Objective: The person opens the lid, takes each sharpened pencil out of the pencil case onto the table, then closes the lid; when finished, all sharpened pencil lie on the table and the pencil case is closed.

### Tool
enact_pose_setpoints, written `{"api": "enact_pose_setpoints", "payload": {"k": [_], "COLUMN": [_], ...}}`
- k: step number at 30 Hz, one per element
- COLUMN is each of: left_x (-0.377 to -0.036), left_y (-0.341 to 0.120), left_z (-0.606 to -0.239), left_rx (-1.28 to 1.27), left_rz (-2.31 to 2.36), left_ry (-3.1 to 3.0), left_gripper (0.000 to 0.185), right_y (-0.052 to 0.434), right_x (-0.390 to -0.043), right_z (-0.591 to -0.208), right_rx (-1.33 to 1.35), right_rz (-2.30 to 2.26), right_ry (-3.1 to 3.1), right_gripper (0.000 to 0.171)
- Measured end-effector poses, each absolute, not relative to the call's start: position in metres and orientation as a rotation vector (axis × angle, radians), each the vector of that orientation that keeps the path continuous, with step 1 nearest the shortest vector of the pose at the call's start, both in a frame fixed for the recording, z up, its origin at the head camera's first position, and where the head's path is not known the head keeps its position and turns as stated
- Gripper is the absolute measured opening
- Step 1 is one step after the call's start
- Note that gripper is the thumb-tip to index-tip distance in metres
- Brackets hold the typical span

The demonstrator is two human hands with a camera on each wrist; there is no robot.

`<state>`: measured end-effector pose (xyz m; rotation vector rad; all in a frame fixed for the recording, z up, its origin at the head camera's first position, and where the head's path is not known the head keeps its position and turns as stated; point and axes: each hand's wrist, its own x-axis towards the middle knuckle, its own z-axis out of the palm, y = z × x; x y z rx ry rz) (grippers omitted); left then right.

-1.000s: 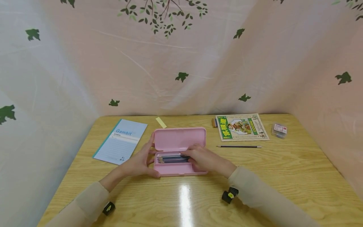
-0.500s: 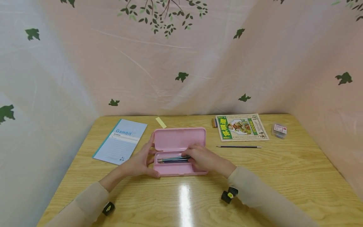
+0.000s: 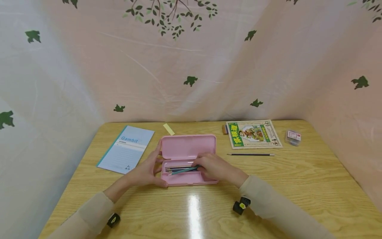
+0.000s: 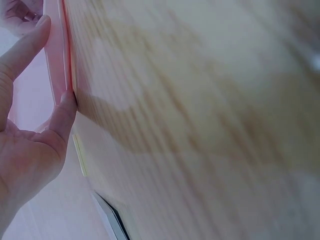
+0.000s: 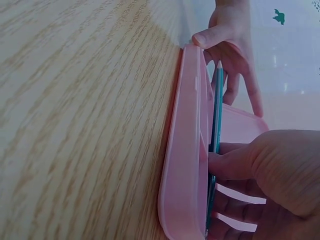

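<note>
A pink pencil case (image 3: 182,179) lies with its lid raised, several dark pencils (image 3: 179,168) in its back compartment. My right hand (image 3: 213,167) pinches a teal pencil (image 5: 217,110) between thumb and fingers. That pencil slants over the case, its pale tip pointing left. With fingers spread and fairly straight, my left hand (image 3: 146,171) steadies the left end of the case. Its thumb (image 5: 205,37) touches the front corner and the other fingers reach up along the side and lid. The right fingertips are partly hidden in the head view.
A blue notebook (image 3: 126,149) lies at the left, a yellow strip (image 3: 168,129) behind the case. To the right are an illustrated book (image 3: 253,134) over a small brown and blue block (image 3: 225,129), a dark pencil (image 3: 250,154) and a small clear box (image 3: 293,137).
Among the pencils in the case, the right hand has lifted out the teal one, whose tip has swung towards the front. The left hand and the case stay in place.
</note>
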<state>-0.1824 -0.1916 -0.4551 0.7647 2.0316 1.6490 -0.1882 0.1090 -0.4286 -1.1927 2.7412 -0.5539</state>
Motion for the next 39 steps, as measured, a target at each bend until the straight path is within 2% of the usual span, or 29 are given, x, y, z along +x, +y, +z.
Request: {"api": "enact_pose_setpoints", "payload": {"k": [15, 24, 39], "left_x": [-0.183, -0.183, -0.182], "left_y": [-0.191, -0.193, -0.192], "left_z": [-0.456, -0.453, -0.452], "left_rx": [0.772, 0.731, 0.722], "left_rz": [1.638, 1.618, 1.596], "left_ry": [2.043, 2.083, 2.104], "left_gripper": [0.152, 0.152, 0.152], "right_y": [0.111, 0.119, 0.18], "right_x": [-0.188, -0.195, -0.199], "right_z": [-0.429, -0.412, -0.39], "right_rx": [-1.184, -1.268, -1.432], "right_rz": [-0.555, -0.653, -0.819], "right_ry": [2.746, 2.777, 2.796], "right_gripper": [0.023, 0.02, 0.022]}}
